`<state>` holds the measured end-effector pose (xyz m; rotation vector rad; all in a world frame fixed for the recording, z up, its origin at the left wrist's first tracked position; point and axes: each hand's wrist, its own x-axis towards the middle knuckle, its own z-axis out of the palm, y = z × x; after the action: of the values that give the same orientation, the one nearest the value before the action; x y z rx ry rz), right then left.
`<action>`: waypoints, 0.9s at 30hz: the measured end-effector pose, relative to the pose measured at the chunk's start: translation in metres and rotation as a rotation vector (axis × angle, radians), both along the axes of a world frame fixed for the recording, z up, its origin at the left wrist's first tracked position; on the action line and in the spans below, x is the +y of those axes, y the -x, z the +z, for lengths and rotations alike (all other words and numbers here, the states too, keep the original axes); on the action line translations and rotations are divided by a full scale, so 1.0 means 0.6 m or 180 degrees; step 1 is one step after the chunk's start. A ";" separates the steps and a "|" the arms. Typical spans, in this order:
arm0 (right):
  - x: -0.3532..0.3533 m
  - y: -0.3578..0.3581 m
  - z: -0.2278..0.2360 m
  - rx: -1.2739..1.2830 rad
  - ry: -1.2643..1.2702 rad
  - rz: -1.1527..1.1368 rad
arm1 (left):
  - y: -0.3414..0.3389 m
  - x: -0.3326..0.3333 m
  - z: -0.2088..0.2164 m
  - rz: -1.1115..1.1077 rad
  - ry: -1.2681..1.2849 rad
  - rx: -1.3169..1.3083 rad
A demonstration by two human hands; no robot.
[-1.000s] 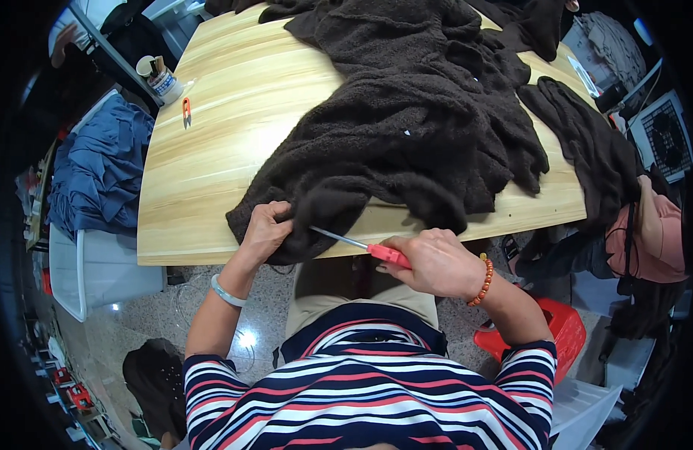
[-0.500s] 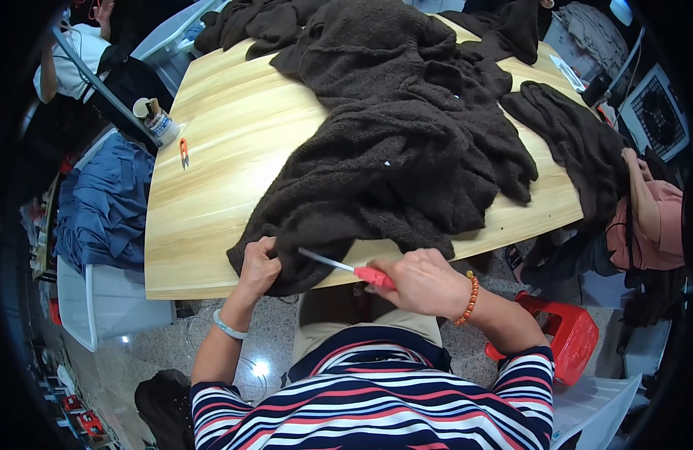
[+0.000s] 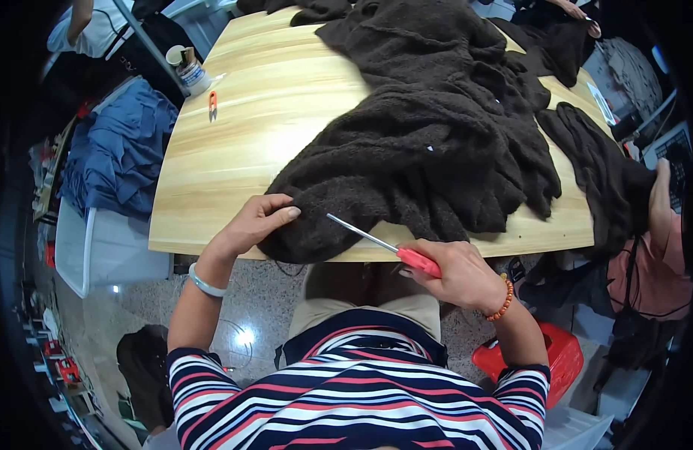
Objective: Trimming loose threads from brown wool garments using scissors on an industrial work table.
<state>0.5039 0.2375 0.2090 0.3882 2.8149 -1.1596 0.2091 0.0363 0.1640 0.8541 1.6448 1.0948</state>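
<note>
Head view: a dark brown, fleecy cloth (image 3: 406, 135) lies in loose folds across a light wood-grain table (image 3: 286, 97), its nearest rounded part reaching the front edge. The person's left hand (image 3: 250, 225), with a pale bangle (image 3: 208, 281) at its wrist, touches that part's left margin; thumb and forefinger are almost together, but whether they pinch any fabric between them I cannot tell. The right hand (image 3: 466, 276), wearing an orange beaded bracelet (image 3: 502, 300), is closed firmly around the red handle of a tool with a slim metal shaft (image 3: 419, 262). The shaft slants up and leftward, its tip over the cloth near the left thumb; contact there is unclear. Orange-handled snips (image 3: 213, 106) lie farther up the table's left side, near a white container (image 3: 193, 78). Rumpled blue fabric (image 3: 120, 146) fills a pale plastic bin (image 3: 88, 255) beside the table.
</note>
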 end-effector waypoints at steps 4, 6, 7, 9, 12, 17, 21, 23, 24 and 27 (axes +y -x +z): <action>-0.005 0.001 -0.003 -0.0139 -0.0058 -0.0027 | -0.010 -0.030 -0.023 -0.0371 0.0023 0.1537; -0.007 0.004 -0.005 -0.0233 -0.0126 0.0044 | -0.013 -0.036 -0.030 -0.0367 0.0094 0.1707; -0.010 0.004 -0.005 -0.0229 -0.0136 0.0057 | -0.011 -0.035 -0.042 -0.0471 -0.0271 0.2315; -0.013 0.003 -0.003 -0.0142 -0.0161 0.0079 | -0.016 -0.018 -0.048 -0.0563 -0.0792 0.3152; -0.023 0.005 0.002 -0.0429 -0.0458 0.0385 | -0.037 -0.005 -0.049 -0.0229 -0.1134 0.2802; -0.027 0.019 0.014 -0.0249 -0.0631 0.0444 | -0.017 0.002 -0.097 0.0658 -0.1000 0.1331; -0.027 0.027 0.018 -0.0164 -0.0578 0.0534 | -0.017 0.014 -0.108 0.1263 -0.1124 -0.0507; -0.033 0.031 0.019 -0.0118 -0.0423 0.0590 | -0.021 0.002 -0.097 0.1248 -0.1138 -0.0252; -0.038 0.035 0.020 0.0007 -0.0353 0.0612 | -0.011 -0.023 -0.105 0.1110 -0.1018 0.0250; -0.036 0.029 -0.013 0.0376 -0.0668 0.0251 | -0.045 -0.034 -0.078 0.0658 -0.0980 0.1975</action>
<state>0.4863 0.2161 0.2013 0.2251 3.0347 -0.9036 0.2360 0.0157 0.1170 1.3449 2.1387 1.3335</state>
